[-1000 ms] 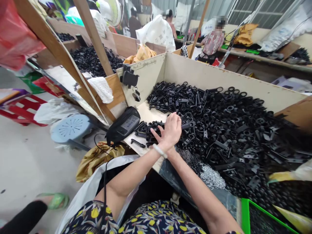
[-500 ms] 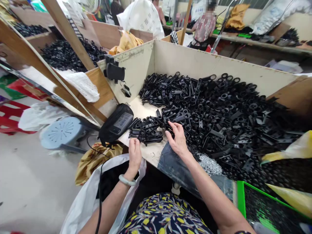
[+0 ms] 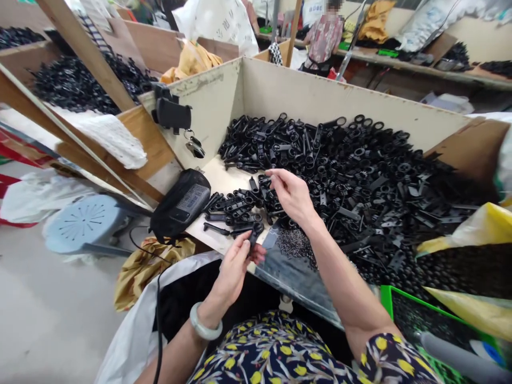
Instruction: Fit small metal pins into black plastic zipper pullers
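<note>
My left hand (image 3: 236,266), with a pale bangle at its wrist, holds a black ring-ended plastic part (image 3: 255,234) between thumb and fingers, over the front edge of the bench. My right hand (image 3: 295,196) is raised above the heap with thumb and fingertips pinched together; what lies between them, if anything, I cannot make out. Just beyond my left hand, a small group of similar black parts (image 3: 234,205) lies on the pale board (image 3: 228,180). A large heap of black parts (image 3: 360,165) spreads behind and to the right of my right hand. Tiny dark pieces (image 3: 294,242) lie below it.
A black mesh-fronted pouch (image 3: 186,200) lies at the board's left edge. Pale panels (image 3: 320,88) wall the heap at the back. At front right stands a green tray (image 3: 386,304); a blue stool (image 3: 80,221) is at left. A person (image 3: 324,37) stands in the background.
My left hand has moved right and come up with a black part from the small group. My right hand has lifted away from the parts, its fingers now pinched. The view has shifted slightly.
</note>
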`<state>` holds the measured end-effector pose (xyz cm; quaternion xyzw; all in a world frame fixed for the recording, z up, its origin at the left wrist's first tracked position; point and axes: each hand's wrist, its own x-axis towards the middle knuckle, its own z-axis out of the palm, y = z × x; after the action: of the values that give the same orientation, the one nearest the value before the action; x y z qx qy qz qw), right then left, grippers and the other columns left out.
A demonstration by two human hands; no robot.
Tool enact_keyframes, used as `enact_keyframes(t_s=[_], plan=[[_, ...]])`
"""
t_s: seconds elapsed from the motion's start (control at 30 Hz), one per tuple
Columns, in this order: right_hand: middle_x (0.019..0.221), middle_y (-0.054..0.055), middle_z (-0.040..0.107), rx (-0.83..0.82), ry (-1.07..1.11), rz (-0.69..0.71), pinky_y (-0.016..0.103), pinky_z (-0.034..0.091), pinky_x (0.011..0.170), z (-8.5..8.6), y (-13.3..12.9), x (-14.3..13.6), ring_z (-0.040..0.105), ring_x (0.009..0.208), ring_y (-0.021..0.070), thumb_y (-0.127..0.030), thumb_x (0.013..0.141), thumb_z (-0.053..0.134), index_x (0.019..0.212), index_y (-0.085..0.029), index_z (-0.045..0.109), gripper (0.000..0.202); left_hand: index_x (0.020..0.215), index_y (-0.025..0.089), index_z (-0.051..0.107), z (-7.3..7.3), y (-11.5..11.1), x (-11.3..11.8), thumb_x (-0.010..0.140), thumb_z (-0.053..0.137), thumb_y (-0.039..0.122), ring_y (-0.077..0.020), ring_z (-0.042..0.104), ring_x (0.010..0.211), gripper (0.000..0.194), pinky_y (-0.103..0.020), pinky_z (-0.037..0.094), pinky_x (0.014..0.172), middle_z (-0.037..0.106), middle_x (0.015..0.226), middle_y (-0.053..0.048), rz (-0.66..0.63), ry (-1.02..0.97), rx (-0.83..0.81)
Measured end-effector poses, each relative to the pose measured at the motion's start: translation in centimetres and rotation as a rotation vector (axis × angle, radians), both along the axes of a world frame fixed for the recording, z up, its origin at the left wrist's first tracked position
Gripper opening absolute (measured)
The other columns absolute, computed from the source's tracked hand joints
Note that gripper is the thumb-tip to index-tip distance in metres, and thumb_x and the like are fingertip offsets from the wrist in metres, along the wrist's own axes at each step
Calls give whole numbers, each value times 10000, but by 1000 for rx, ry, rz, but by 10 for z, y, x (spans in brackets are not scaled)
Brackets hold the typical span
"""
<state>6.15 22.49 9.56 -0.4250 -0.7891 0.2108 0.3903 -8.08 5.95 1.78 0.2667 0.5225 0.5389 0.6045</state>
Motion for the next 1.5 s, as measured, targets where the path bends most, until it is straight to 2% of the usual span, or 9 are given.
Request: enact_keyframes(t_s=[0.1,0.2,0.33,0.47,0.57,0.8,1.2,1.37,1.5], plan=[[932,15,691,-138,50,20,289,492,752,-18,-64,44,616,775,150,-332,1088,429,1290,-252,663,319,1234,259,669,2,-15,2,846,707,426,-240,676,824,424,-376,530,736,737,935,-87,-140,-150,-97],[885,9,670,-229,-50,-144,286,476,688,-54,-126,100,581,703,148,-341,1036,553,1181,-244,707,232,1202,253,706,1,-28,-2,799,768,323,-240,671,912,414,-367,533,831,724,949,-86,-245,-182,-97],[817,3,629,-316,-182,-239,284,451,621,-89,-173,152,521,614,141,-337,1012,597,1099,-232,716,181,1091,208,648,1,-31,5,859,748,348,-189,676,796,289,-350,533,817,679,877,-41,-411,-208,-150],[911,29,664,-245,-275,-184,282,470,693,-98,-174,149,602,729,155,-312,1042,555,1076,-232,703,172,1115,199,537,-2,-25,28,905,695,400,-141,633,640,332,-274,471,620,685,841,-20,-496,-138,-172],[1011,42,686,-165,-370,-183,275,468,733,-103,-161,133,654,852,168,-295,1058,536,1073,-231,694,170,1172,188,512,-5,-23,42,905,681,394,-130,623,661,377,-256,457,639,682,812,-9,-482,-99,-189],[981,31,675,-97,-583,-198,271,415,677,-119,-151,122,643,845,169,-299,1051,562,1029,-237,689,142,1208,187,481,-9,-27,52,844,723,385,-122,614,649,480,-253,451,630,649,784,23,-458,-53,-214],[991,40,683,-190,-533,-182,277,432,686,-109,-152,112,653,888,182,-253,1028,589,1031,-227,695,109,1172,186,507,-6,-24,55,850,691,371,-115,604,648,414,-239,419,612,636,795,21,-466,-6,-228],[976,44,688,-162,-445,-151,285,483,752,-110,-177,127,659,900,178,-301,1057,548,1067,-240,720,183,1115,195,511,-7,-25,56,857,676,339,-92,534,595,338,-234,413,630,590,732,58,-457,4,-235],[1039,48,696,-187,-231,-216,278,526,735,-108,-192,149,671,894,169,-295,1034,591,1149,-256,724,180,959,209,518,-18,-23,61,853,669,338,-92,471,547,225,-236,369,576,554,696,72,-433,198,-184]])
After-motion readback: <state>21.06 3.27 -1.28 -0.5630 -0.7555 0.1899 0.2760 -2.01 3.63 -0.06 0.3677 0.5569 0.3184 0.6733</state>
